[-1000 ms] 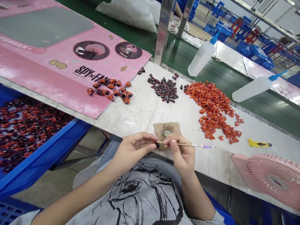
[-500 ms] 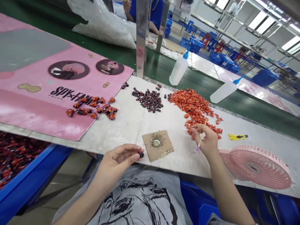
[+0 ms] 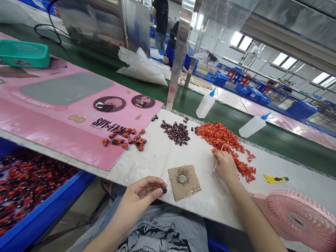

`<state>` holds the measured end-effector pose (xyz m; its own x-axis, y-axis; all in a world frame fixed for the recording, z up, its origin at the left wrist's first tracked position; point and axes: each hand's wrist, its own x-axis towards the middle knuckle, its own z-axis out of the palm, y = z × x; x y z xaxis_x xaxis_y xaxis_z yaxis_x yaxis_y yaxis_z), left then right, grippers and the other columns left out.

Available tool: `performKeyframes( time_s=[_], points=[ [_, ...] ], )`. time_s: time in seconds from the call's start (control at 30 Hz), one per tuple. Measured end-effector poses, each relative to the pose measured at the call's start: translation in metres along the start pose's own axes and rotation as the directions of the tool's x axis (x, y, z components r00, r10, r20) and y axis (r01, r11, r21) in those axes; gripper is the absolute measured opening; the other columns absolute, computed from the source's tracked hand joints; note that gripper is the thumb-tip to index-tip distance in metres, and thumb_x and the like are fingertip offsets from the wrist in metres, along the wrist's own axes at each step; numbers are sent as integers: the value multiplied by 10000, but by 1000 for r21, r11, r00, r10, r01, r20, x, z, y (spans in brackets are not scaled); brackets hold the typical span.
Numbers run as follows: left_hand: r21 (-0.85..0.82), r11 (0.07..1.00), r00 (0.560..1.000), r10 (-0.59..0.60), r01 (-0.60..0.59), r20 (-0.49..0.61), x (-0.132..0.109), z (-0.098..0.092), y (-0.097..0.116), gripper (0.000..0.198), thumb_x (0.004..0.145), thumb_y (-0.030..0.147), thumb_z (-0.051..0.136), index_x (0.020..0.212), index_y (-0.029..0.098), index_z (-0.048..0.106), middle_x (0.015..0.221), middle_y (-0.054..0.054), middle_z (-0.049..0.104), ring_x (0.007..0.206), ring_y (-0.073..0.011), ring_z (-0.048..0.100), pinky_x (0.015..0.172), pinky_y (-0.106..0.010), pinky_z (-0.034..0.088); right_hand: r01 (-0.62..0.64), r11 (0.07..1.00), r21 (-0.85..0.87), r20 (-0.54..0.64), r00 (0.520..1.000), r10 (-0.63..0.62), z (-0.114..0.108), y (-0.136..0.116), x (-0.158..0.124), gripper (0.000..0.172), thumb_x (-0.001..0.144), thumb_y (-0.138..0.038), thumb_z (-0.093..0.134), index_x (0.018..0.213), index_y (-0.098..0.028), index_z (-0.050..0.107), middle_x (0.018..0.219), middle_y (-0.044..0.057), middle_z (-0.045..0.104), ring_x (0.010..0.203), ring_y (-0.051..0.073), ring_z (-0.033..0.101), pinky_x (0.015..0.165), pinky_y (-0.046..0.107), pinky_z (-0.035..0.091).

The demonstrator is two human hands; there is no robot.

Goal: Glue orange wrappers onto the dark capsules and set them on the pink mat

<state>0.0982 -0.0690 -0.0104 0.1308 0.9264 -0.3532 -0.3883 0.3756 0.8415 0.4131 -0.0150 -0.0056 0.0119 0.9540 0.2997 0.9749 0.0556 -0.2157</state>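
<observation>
Head view shows the left hand, loosely curled, pinching a dark part beside the cardboard, and the right hand, mostly closed, holding a stick at the edge of the orange pile.

In front of the upright metal post, a pale worktop, with drab floor lower left; behind the post, a long green surface. Left of it, shiny metal casing. Far off to its right, blue crates, red stools, pale wall and bright windows.
</observation>
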Motion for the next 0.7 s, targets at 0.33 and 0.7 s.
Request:
performKeyframes(
  time_s=[0.33,0.7],
  points=[
    [-158,987,975,30,6,222,6,33,8,298,591,391,937,742,200,767,769,-17,785,788,-129,710,764,-185,548,-131,418,899,148,989,-8,-20,-114,-52,162,827,-382,753,802,-227,712,760,21,722,674,152,676,588,239,536],
    [-197,980,986,-9,42,166,-4,37,9,209,587,178,908,732,177,759,755,-1,753,744,-113,690,721,-176,561,18,560,829,-44,999,33,-14,-128,-70,155,831,-127,727,917,-250,763,889,47,764,856,185,724,753,302,596]
  ],
)
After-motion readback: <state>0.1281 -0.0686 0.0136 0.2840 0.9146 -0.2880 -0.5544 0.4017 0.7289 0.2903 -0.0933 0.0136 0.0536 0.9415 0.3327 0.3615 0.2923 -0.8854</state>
